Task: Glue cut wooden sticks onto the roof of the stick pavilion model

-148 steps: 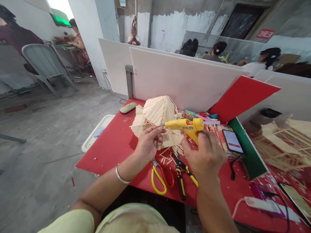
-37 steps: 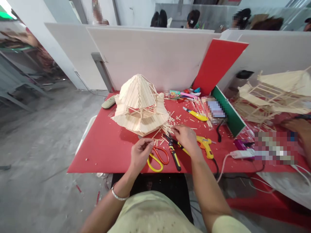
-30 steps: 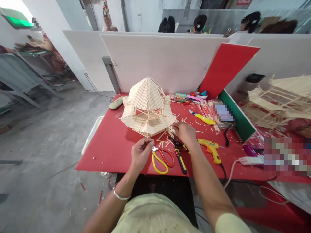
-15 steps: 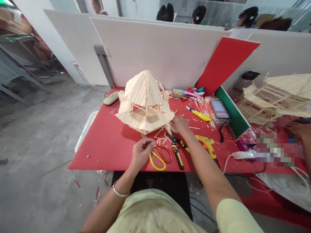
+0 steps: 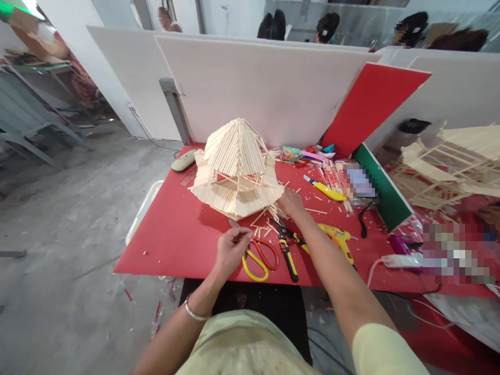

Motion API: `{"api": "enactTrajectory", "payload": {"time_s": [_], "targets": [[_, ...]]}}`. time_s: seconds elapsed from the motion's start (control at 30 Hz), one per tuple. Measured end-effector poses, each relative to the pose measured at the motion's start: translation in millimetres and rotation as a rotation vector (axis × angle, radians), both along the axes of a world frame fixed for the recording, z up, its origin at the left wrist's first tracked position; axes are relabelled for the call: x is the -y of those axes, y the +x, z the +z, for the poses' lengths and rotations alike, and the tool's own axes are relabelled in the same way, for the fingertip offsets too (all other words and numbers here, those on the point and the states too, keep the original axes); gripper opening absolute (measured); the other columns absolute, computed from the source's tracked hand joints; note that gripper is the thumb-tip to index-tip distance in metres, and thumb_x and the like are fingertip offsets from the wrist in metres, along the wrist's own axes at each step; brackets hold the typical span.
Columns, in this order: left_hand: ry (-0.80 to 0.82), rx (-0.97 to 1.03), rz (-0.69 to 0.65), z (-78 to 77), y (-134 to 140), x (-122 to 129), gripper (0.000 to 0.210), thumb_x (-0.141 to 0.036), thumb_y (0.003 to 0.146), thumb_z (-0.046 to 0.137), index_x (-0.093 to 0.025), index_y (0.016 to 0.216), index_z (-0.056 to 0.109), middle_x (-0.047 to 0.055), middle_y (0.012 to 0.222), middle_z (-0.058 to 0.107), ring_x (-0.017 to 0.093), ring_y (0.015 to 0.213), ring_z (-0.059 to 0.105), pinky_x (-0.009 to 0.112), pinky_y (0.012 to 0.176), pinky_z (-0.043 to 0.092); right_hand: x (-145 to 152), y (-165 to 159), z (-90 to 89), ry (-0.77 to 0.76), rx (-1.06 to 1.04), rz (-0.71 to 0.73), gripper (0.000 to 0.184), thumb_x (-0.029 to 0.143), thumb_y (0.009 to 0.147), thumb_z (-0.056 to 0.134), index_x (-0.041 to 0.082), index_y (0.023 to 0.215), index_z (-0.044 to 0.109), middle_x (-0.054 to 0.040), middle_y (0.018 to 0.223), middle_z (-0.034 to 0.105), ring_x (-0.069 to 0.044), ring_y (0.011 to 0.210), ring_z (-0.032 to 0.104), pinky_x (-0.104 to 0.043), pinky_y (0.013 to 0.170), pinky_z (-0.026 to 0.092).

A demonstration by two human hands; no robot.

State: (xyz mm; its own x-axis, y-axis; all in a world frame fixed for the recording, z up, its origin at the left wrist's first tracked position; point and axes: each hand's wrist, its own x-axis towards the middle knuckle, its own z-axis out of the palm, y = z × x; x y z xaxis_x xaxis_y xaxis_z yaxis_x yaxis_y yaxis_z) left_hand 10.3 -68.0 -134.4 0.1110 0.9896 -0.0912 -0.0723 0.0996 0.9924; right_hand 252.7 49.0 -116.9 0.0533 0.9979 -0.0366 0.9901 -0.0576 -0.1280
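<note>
A pavilion model made of pale wooden sticks (image 5: pixel 236 161) stands on the red tabletop (image 5: pixel 164 224). My left hand (image 5: pixel 232 250) is closed, thumb against fingertips, in front of the model; whatever it pinches is too small to make out. Beside it lie scissors (image 5: pixel 255 268) with one yellow and one red handle, their blades partly behind that hand. My right hand (image 5: pixel 289 202) reaches to the model's right front corner, at a pile of loose sticks (image 5: pixel 275 211). Its fingers are mostly hidden by the hand itself and the model's edge. Black-and-yellow pliers (image 5: pixel 288 255) lie between my arms.
Right of my hand lie a yellow utility knife (image 5: pixel 326 188), a yellow glue gun (image 5: pixel 338 240) and bundled sticks (image 5: pixel 336 179). A green board (image 5: pixel 385 190) stands at the right, near another stick model (image 5: pixel 437 166). White panels (image 5: pixel 253 88) rise behind the table.
The whole view has shifted slightly, so things sit a little lower and further right. Both hands keep nearly the same places relative to the model and scissors.
</note>
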Motion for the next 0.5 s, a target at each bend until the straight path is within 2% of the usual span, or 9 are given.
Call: {"api": "enactTrajectory", "payload": {"time_s": [0.07,0.17,0.3,0.4,0.5], "targets": [[0.029,-0.017,-0.001,5.1,0,2,0.016,-0.033,0.079,0.073,-0.018,0.084,0.074,0.003,0.073,0.069,0.013,0.062,0.063,0.022,0.059,0.049,5,5,2.6,0.021,-0.037,-0.019,0.035,0.038,0.097,0.058,0.016,0.124,0.061,-0.0104,0.124,0.065,-0.023,0.11,0.064,-0.044,0.094,0.054],[0.082,-0.055,-0.005,12.4,0,5,0.016,-0.033,0.082,0.071,-0.018,0.086,0.074,0.003,0.074,0.068,0.013,0.063,0.061,0.022,0.06,0.049,19,16,9.1,0.078,-0.115,-0.042,0.03,0.024,0.099,0.048,0.012,0.121,0.065,-0.015,0.112,0.071,-0.025,0.109,0.066,-0.04,0.094,0.05],[0.09,-0.023,-0.003,18.0,3,11,0.021,-0.038,0.082,0.073,-0.019,0.089,0.075,0.003,0.076,0.068,0.014,0.066,0.062,0.023,0.064,0.053,59,21,18.8,0.202,-0.259,-0.054,0.036,0.019,0.098,0.043,0.014,0.127,0.064,-0.016,0.124,0.07,-0.023,0.116,0.064,-0.035,0.099,0.046],[0.062,0.006,-0.029,21.7,9,15,0.027,-0.042,0.081,0.075,-0.019,0.095,0.075,0.003,0.078,0.069,0.013,0.064,0.062,0.024,0.062,0.054,99,4,23.8,0.288,-0.393,-0.031,0.037,0.023,0.101,0.039,0.018,0.128,0.064,-0.0103,0.125,0.07,-0.018,0.113,0.065,-0.031,0.097,0.048],[0.054,0.031,-0.043,27.1,14,19,0.037,-0.046,0.08,0.075,-0.018,0.104,0.074,0.004,0.082,0.07,0.013,0.064,0.063,0.024,0.061,0.055,135,-27,26.3,0.353,-0.517,0.029,0.036,0.027,0.102,0.04,0.027,0.129,0.065,-0.0045,0.125,0.07,-0.016,0.113,0.064,-0.029,0.098,0.049]]}}
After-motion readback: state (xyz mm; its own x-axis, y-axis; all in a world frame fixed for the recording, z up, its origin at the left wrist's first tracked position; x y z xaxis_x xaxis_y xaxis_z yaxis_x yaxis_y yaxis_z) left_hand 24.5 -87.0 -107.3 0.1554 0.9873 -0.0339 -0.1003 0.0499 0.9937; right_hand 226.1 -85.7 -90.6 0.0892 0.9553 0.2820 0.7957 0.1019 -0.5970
